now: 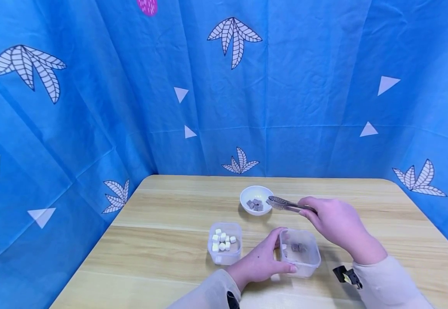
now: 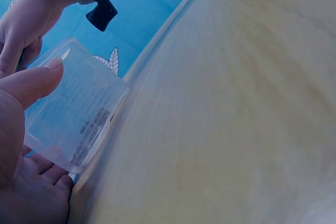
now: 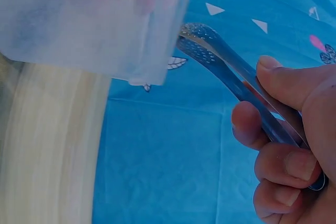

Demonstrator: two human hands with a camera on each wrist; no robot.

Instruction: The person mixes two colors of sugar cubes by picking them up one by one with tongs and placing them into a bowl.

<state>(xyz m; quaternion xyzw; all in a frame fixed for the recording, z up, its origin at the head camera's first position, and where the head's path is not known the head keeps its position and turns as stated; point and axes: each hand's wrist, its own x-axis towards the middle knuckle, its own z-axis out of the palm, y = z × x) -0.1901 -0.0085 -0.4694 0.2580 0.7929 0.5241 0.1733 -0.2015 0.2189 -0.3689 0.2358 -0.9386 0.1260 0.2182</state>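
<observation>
My right hand [image 1: 335, 219] grips a pair of metal tongs [image 1: 291, 204] with perforated tips. Those tips reach over the right rim of a white bowl [image 1: 256, 189], and a grey cube [image 1: 268, 202] shows right at them. Several more grey cubes [image 1: 255, 205] lie inside the bowl. With thumb and fingers on its sides, my left hand [image 1: 260, 262] holds a clear plastic container [image 1: 311, 253]. A few grey cubes [image 1: 297, 247] show through its walls. In the left wrist view, the container [image 2: 73, 103] stands on the table between thumb and fingers.
To the left of my left hand is a second clear container [image 1: 225, 259] with several white cubes [image 1: 222, 237] in it. The light wooden table [image 1: 150, 240] bears everything. A blue patterned curtain [image 1: 305, 86] hangs behind and at both sides.
</observation>
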